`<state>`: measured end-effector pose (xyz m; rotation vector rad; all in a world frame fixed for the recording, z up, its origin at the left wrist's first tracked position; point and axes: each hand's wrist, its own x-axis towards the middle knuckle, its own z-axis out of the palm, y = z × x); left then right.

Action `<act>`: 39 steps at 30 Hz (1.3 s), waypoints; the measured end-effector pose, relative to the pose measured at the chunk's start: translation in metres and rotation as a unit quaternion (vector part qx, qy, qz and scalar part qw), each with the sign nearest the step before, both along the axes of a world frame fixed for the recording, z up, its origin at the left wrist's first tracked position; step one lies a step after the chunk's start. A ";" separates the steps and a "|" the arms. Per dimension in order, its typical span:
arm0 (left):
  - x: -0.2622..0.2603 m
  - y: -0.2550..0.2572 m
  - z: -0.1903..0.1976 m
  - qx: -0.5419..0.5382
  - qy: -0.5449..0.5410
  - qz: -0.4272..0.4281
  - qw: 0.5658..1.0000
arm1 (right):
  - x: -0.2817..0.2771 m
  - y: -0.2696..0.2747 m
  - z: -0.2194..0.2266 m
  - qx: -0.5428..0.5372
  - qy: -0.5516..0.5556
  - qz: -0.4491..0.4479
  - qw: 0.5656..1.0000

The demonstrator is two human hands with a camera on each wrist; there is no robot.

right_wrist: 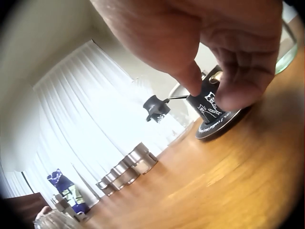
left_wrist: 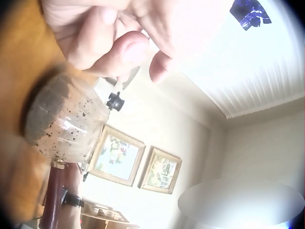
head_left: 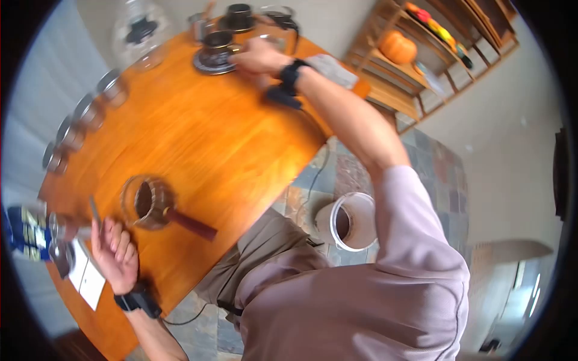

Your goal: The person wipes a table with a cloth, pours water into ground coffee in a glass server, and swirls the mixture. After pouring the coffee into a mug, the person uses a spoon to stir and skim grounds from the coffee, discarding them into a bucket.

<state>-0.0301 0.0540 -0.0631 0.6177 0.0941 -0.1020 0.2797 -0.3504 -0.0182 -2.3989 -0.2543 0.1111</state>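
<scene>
My right hand reaches across the far side of the table. Its thumb and fingers pinch a black cup with white cat drawings, near the handle. The cup sits on a matching black saucer. My left hand is raised over the near left of the table, fingers loosely bent. A thin grey utensil projects from its fingertips; its kind is blurred. Beside this hand stands a ribbed glass coffee pot with a dark red-brown handle, dark bits on its wall and dark contents.
Several metal-lidded jars line the far left edge. A glass vessel with a black collar stands beyond. Another dark cup and a glass pitcher stand near the right hand. A blue bag, white paper and floor bucket also show.
</scene>
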 end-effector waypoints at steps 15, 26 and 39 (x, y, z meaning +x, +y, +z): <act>-0.001 -0.015 0.008 0.013 0.021 0.018 1.000 | 0.015 0.009 -0.013 0.062 -0.067 0.016 0.996; 0.001 -0.021 0.011 0.057 0.026 0.037 0.997 | -0.059 0.024 0.004 0.236 -0.058 0.077 0.967; 0.000 -0.026 0.014 0.082 0.040 0.048 0.995 | -0.177 0.084 -0.010 0.377 0.127 0.168 0.902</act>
